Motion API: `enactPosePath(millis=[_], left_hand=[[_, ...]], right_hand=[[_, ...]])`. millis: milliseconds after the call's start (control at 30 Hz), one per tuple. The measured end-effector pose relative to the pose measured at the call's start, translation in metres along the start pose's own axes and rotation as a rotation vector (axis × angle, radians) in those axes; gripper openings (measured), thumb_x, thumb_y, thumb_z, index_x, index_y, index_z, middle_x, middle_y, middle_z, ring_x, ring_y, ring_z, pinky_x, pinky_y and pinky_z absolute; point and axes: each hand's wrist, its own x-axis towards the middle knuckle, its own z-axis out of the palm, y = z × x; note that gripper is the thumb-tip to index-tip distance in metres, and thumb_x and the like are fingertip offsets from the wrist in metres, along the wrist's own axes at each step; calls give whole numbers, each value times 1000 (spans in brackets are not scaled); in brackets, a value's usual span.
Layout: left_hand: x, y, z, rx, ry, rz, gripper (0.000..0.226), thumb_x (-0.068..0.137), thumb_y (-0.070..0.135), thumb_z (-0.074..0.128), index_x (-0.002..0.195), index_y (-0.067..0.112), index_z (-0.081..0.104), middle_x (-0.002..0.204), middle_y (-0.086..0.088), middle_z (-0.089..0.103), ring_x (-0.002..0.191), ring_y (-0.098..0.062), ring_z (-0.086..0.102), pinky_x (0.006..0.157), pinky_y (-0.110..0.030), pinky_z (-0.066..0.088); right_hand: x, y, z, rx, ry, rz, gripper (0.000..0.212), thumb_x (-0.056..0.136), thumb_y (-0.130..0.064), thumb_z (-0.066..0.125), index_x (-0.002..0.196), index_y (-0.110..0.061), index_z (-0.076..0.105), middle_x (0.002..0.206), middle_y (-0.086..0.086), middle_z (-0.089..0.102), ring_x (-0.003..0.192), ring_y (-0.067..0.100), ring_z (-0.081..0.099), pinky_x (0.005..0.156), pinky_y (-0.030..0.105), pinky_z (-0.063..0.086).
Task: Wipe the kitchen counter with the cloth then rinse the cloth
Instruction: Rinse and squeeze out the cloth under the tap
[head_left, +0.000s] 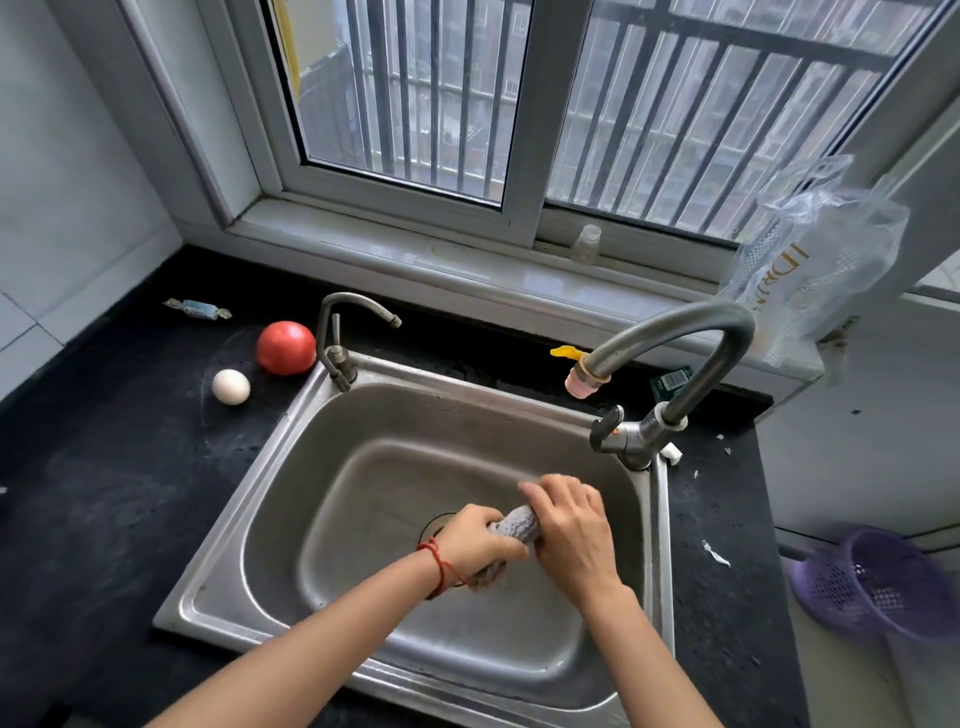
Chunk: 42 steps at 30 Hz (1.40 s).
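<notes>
Grey cloth (511, 527), twisted into a tight roll, sits over the drain inside the steel sink (291, 467), clamped between your two hands. Your left hand (475, 538) grips the near end, its fingers curled round it, and your right hand (569, 525) wraps over the far end, so the hands are close together with only a short stretch of cloth showing between them. That reads as wringing, which puts you in the rinse step, with the wiping of the dark bench (104, 493) likely behind you.

No water shows at the big tap (675, 338), whose spout ends well above and behind the cloth. If the cloth needs another rinse, you would have to free one hand for the tap lever (607, 427) and lift the cloth under the spout. Otherwise, keep twisting low over the basin so drips stay inside. A tomato (285, 347) and an egg (230, 386) lie on the bench to the left.
</notes>
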Motion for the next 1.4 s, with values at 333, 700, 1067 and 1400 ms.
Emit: enactPosePath(millis=[333,700,1067,1400], left_hand=[[-22,-11,23,305,438,243,37,60,41,52,87,16,54,84,-6,64,83,-26,61,72,-30,44],[-34,-12,-25,-828,-249,-92,36,69,16,67,100,0,59,79,-15,61,58,-22,63,50,-28,52],[-33,-21,-23,-652,99,94,11,72,4,70,64,12,70,52,2,64,40,-12,56,37,-20,48],[-41,-35,-37,-927,72,-48,12,81,-2,52,75,-1,62,57,-8,65,47,-17,59,45,-20,46]], right_hand=[[15,-24,-23,1032,-155,889,32,77,-45,67,68,-17,54,63,-1,58,55,15,54,50,26,42],[7,-16,-49,1925,-65,702,81,21,-32,94,88,-3,59,62,11,68,55,20,67,52,26,56],[8,-32,-41,1919,-124,664,68,43,-40,88,95,-8,60,77,6,66,70,17,65,62,26,56],[15,-46,-26,1712,55,730,74,33,-32,93,96,-5,64,79,8,73,70,18,68,62,23,58]])
